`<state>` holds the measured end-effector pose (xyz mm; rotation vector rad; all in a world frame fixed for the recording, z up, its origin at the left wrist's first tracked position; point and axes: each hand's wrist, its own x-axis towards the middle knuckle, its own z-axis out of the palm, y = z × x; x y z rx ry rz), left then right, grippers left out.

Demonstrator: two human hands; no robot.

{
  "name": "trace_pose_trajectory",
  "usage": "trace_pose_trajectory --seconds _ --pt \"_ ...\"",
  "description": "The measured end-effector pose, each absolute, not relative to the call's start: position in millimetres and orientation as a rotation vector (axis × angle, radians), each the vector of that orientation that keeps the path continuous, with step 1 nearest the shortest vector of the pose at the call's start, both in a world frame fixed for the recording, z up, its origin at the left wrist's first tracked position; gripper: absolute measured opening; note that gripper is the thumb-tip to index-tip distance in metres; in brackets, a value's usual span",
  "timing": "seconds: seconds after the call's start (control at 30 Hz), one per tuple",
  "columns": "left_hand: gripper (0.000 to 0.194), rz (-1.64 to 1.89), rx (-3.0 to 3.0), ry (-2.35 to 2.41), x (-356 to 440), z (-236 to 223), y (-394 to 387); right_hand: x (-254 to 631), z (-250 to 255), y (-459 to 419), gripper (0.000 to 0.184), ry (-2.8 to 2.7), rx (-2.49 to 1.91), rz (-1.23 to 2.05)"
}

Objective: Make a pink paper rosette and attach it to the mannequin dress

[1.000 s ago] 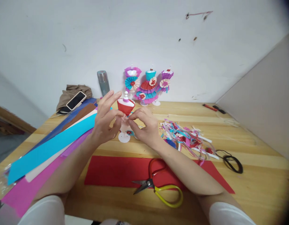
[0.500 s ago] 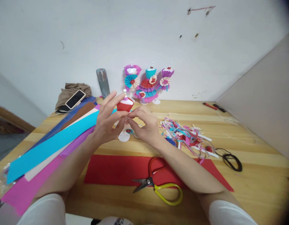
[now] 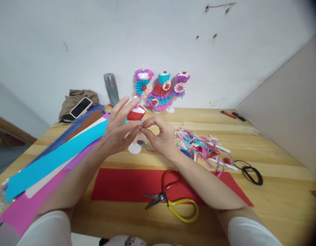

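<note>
My left hand (image 3: pixel 120 130) pinches thumb to forefinger, its other fingers raised. My right hand (image 3: pixel 160 135) pinches too, its fingertips meeting the left ones. Whatever lies between the fingertips is too small to make out. Just behind them stands a small white dress form (image 3: pixel 134 148) with a red paper bodice (image 3: pixel 136 113) on top, partly hidden by my hands. A small red paper flower (image 3: pixel 140 142) shows near its base. Below my hands, open scissors (image 3: pixel 161 197) with red and yellow handles lie across a red paper strip (image 3: pixel 117 184).
Three paper-dressed forms (image 3: pixel 162 90) stand by the wall, with a steel flask (image 3: pixel 111 89) to their left. Coloured paper strips (image 3: pixel 57 157), a phone (image 3: pixel 81 107) and brown cloth (image 3: pixel 73 99) lie left. Right are paper scraps (image 3: pixel 201 147), a black cord loop (image 3: pixel 252 175) and markers (image 3: pixel 233 115).
My fingertips have shifted slightly right, away from the dress form, and come together in a tight pinch. The view has moved a little; the other things keep their places.
</note>
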<state>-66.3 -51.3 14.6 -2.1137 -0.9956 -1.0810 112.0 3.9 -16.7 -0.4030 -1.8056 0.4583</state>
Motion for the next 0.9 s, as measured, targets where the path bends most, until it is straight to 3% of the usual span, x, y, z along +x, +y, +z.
trace_pose_trajectory --seconds 0.13,0.57,0.9 --pt "0.009 -1.101 -2.144 -0.952 -67 19 -49 111 -17 4 0.014 -1.813 -0.345 0.428" --pt "0.01 -1.081 -2.156 -0.994 -68 23 -52 111 -16 3 0.013 -1.812 -0.319 0.379" --pt "0.026 -1.068 -2.209 -0.946 -71 27 -51 109 -16 3 0.019 -1.779 -0.312 0.425"
